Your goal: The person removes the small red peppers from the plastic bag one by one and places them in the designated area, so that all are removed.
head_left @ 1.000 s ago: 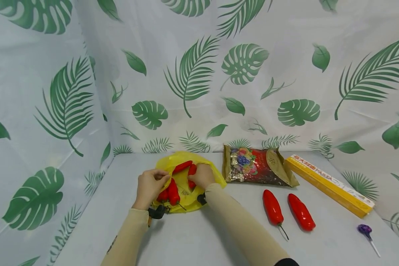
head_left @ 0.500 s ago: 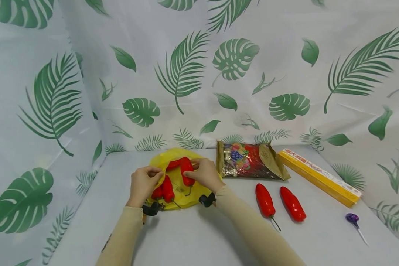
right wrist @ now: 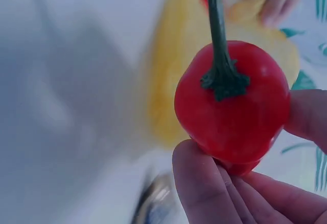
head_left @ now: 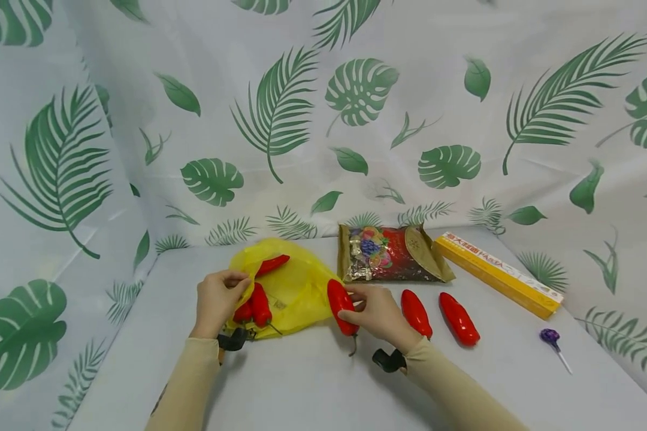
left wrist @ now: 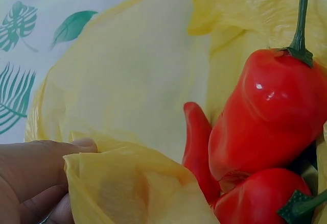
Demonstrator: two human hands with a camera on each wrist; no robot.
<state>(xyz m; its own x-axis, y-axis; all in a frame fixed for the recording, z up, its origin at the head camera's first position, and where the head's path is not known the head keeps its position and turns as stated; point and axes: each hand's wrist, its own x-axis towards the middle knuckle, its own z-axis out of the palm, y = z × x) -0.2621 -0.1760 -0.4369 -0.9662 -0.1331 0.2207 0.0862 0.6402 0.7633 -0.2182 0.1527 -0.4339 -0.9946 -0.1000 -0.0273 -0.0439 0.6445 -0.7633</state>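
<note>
A red chili pepper (head_left: 341,305) with a green stem is held by my right hand (head_left: 380,314), thumb on one side and fingers on the other, at the right edge of a yellow plastic bag (head_left: 304,287). In the right wrist view the pepper's stem end (right wrist: 232,101) faces the camera. My left hand (head_left: 215,305) pinches the bag's rim on its left side, and the left wrist view shows the folded film (left wrist: 127,183) at the fingertips. Inside the bag lie several red peppers, one large and glossy (left wrist: 271,117), another slender (head_left: 272,264) toward the back.
Two more red peppers, one partly behind the right hand (head_left: 415,312) and one beside it (head_left: 459,319), lie on the white table. Farther back are a red and gold fruit-printed packet (head_left: 393,254) and a long yellow pasta box (head_left: 498,275). A purple lollipop (head_left: 550,337) lies at right.
My right hand has brought a pepper out from inside the bag and carried it to the right. The left hand keeps its pinch on the rim. The head view has turned slightly right.
</note>
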